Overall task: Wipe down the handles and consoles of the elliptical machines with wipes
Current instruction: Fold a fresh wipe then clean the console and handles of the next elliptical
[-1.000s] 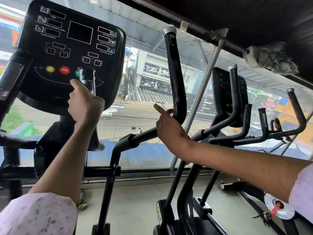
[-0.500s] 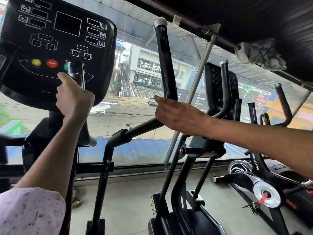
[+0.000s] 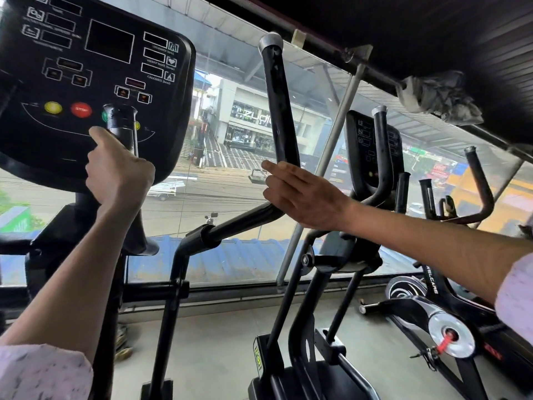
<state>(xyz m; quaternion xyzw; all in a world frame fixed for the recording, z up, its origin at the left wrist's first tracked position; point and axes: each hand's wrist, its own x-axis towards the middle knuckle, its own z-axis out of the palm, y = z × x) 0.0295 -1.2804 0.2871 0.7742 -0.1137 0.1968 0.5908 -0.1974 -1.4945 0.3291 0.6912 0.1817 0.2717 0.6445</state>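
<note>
Gripping the short black handle (image 3: 122,131) at left of centre, the left hand (image 3: 118,176) has its fingers curled round it, thumb up, just below the console (image 3: 95,62) in the upper left. At mid-frame the right hand (image 3: 300,197) lies with fingers straight against the bend of the tall handle (image 3: 278,111). No wipe is visible.

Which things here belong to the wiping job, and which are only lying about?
Job:
- console
- short handle, gripped by left hand
- long handle, right hand open beside it
- second console

Lying about:
- crumpled cloth on ceiling rail
- exercise bike
</note>
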